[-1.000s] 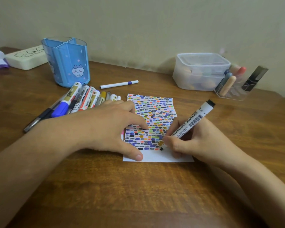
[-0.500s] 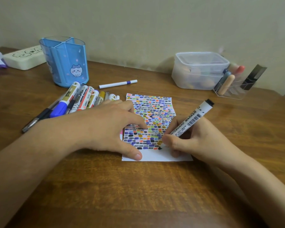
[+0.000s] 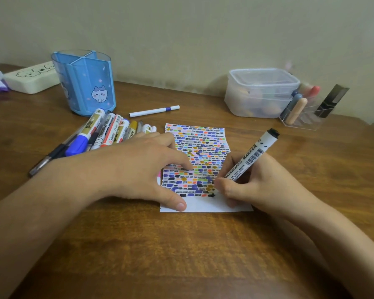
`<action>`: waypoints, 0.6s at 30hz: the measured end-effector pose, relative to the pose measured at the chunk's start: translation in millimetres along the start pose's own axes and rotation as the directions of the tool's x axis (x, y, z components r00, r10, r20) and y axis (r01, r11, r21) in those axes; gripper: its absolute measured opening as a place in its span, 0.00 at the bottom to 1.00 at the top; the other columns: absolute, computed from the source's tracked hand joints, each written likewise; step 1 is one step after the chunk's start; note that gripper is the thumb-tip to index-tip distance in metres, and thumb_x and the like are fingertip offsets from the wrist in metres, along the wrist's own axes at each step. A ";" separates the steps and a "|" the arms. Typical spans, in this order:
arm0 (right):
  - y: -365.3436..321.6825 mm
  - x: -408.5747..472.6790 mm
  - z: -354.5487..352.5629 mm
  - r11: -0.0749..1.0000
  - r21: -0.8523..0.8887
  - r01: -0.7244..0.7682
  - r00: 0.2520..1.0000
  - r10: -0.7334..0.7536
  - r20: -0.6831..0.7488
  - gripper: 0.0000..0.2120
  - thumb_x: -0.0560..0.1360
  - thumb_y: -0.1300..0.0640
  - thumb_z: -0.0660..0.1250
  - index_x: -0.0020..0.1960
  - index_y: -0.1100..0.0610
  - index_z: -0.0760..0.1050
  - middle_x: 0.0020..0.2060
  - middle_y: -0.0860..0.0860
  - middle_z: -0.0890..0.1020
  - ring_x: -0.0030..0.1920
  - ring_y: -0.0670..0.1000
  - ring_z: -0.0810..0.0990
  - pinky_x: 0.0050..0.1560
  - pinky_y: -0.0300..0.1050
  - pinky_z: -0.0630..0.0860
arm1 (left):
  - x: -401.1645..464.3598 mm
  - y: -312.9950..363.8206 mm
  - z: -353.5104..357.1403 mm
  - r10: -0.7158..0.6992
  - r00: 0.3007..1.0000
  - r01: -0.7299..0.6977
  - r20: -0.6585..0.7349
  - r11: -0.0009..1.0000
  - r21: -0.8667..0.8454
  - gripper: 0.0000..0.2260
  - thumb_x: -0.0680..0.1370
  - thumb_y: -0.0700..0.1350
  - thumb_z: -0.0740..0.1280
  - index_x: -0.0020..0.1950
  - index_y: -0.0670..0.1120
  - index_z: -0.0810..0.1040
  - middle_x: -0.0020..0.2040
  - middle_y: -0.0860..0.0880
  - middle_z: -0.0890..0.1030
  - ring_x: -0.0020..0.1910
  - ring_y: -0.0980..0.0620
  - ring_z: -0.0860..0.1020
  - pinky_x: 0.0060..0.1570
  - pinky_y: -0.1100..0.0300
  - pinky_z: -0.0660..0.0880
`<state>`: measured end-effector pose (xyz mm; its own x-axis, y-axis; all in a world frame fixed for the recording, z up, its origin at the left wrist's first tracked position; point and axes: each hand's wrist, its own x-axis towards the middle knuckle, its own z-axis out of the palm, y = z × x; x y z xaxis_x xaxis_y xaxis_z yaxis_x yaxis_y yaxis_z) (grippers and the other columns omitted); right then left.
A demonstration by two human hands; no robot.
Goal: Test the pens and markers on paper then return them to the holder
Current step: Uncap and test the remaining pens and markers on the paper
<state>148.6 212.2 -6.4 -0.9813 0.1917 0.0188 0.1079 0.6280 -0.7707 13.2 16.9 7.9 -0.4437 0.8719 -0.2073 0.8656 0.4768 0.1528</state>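
Observation:
A small sheet of paper [image 3: 200, 145] covered in rows of coloured marks lies on the wooden desk [image 3: 181, 244]. My left hand [image 3: 138, 169] presses it flat with thumb and forefinger spread. My right hand [image 3: 257, 184] grips a white whiteboard marker [image 3: 252, 155] with a black end, its tip on the paper at a fresh black mark near the bottom white strip. A pile of markers and pens [image 3: 99, 132] lies left of the paper. The blue holder [image 3: 84, 83] with a cat picture stands behind the pile, empty as far as I can see.
A thin white pen [image 3: 153, 111] lies alone behind the paper. A lidded clear plastic box [image 3: 261, 91] and a clear organiser [image 3: 307, 108] with small items stand at the back right. A cream case [image 3: 30, 77] sits at the back left by the wall.
The marker tip has shifted slightly along the bottom row and left a new black mark. My left hand stays pressed on the paper.

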 end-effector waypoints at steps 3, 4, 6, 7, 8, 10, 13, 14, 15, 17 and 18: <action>-1.3 -1.3 0.8 0.999 0.046 0.007 0.999 -0.009 0.034 0.06 0.73 0.59 0.75 0.39 0.56 0.79 0.28 0.53 0.83 0.30 0.47 0.79 0.36 0.42 0.75 | 0.4 0.1 -0.2 -0.002 1.000 0.002 0.003 1.000 0.009 0.34 0.65 0.76 0.63 0.70 0.71 0.63 0.55 0.61 0.63 0.55 0.60 0.63 0.53 0.59 0.65; -1.2 -1.2 1.2 0.999 0.029 0.016 0.999 -0.017 0.036 0.06 0.73 0.58 0.75 0.39 0.55 0.79 0.28 0.52 0.83 0.29 0.46 0.79 0.36 0.42 0.75 | 0.8 0.1 -0.3 -0.002 1.000 0.002 0.003 1.000 0.010 0.34 0.65 0.76 0.63 0.70 0.71 0.63 0.55 0.62 0.63 0.55 0.60 0.63 0.53 0.58 0.66; -1.5 -0.4 1.5 0.999 -0.023 0.023 1.000 -0.022 0.022 0.06 0.71 0.55 0.74 0.38 0.54 0.78 0.28 0.50 0.83 0.30 0.46 0.78 0.35 0.47 0.77 | 0.7 -0.1 -0.2 -0.003 1.000 0.003 0.002 1.000 0.007 0.35 0.65 0.76 0.63 0.70 0.71 0.63 0.56 0.62 0.63 0.55 0.60 0.63 0.53 0.58 0.66; -2.0 -0.3 1.2 0.999 -0.040 0.015 1.000 -0.015 0.011 0.07 0.70 0.54 0.74 0.38 0.55 0.78 0.28 0.49 0.83 0.30 0.47 0.79 0.37 0.50 0.77 | 0.6 -0.2 -0.1 -0.005 1.000 0.005 0.003 1.000 0.004 0.34 0.65 0.76 0.63 0.70 0.71 0.63 0.56 0.61 0.63 0.55 0.60 0.63 0.53 0.58 0.65; -2.2 -0.3 0.6 0.999 -0.041 0.008 1.000 -0.008 0.002 0.07 0.70 0.54 0.74 0.38 0.55 0.78 0.29 0.49 0.83 0.30 0.47 0.79 0.37 0.51 0.78 | 0.3 -0.1 0.2 -0.007 1.000 0.007 0.006 1.000 0.001 0.34 0.65 0.76 0.64 0.70 0.71 0.63 0.56 0.61 0.63 0.55 0.60 0.64 0.53 0.58 0.65; -2.4 -1.2 0.4 1.000 0.003 0.003 1.000 -0.003 0.008 0.07 0.72 0.56 0.74 0.38 0.55 0.78 0.28 0.50 0.83 0.30 0.46 0.79 0.36 0.48 0.77 | 0.4 -0.4 0.5 -0.006 1.000 0.006 0.006 1.000 0.003 0.34 0.65 0.76 0.64 0.70 0.71 0.63 0.56 0.61 0.63 0.56 0.59 0.64 0.52 0.58 0.65; -2.5 -1.8 1.1 1.000 0.004 0.014 1.000 -0.014 0.027 0.07 0.73 0.56 0.74 0.39 0.54 0.78 0.28 0.50 0.83 0.30 0.45 0.78 0.36 0.43 0.75 | 0.9 -0.5 0.3 -0.004 1.000 0.004 0.002 1.000 0.012 0.34 0.65 0.76 0.63 0.70 0.71 0.63 0.56 0.62 0.63 0.55 0.60 0.64 0.51 0.59 0.64; -2.0 -1.2 1.4 1.000 -0.016 0.016 1.000 -0.015 0.022 0.07 0.72 0.56 0.74 0.38 0.54 0.78 0.28 0.49 0.83 0.29 0.45 0.78 0.36 0.44 0.75 | 1.1 -0.5 0.2 -0.005 1.000 0.005 0.002 1.000 0.011 0.34 0.65 0.76 0.64 0.70 0.71 0.63 0.56 0.62 0.63 0.55 0.60 0.64 0.50 0.59 0.64; -1.9 -1.0 1.3 0.999 -0.034 0.012 1.000 -0.012 0.013 0.07 0.72 0.55 0.74 0.38 0.55 0.78 0.28 0.49 0.83 0.29 0.45 0.78 0.36 0.45 0.75 | 1.1 -0.4 0.4 -0.006 1.000 0.006 0.003 1.000 0.008 0.34 0.65 0.76 0.64 0.70 0.71 0.63 0.56 0.62 0.63 0.55 0.60 0.64 0.51 0.59 0.64; -2.2 -0.7 0.3 0.999 -0.038 0.003 1.000 -0.003 -0.003 0.07 0.71 0.55 0.74 0.38 0.56 0.77 0.28 0.50 0.83 0.29 0.46 0.79 0.37 0.47 0.77 | 0.8 0.0 0.5 -0.003 1.000 0.003 0.003 1.000 0.005 0.34 0.65 0.76 0.64 0.70 0.71 0.63 0.56 0.61 0.64 0.56 0.60 0.64 0.51 0.59 0.64; -2.3 -1.1 -0.1 1.000 -0.022 0.002 1.000 -0.002 -0.003 0.07 0.71 0.56 0.74 0.38 0.56 0.78 0.28 0.51 0.83 0.30 0.47 0.80 0.36 0.46 0.77 | 0.5 0.1 0.6 -0.002 1.000 0.002 0.001 1.000 0.004 0.34 0.65 0.76 0.64 0.70 0.71 0.63 0.56 0.61 0.64 0.56 0.60 0.64 0.51 0.59 0.64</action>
<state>149.5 210.7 -4.5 -0.9809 0.1931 0.0222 0.1098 0.6446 -0.7566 13.3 17.3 7.2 -0.4454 0.8706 -0.2089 0.8656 0.4783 0.1482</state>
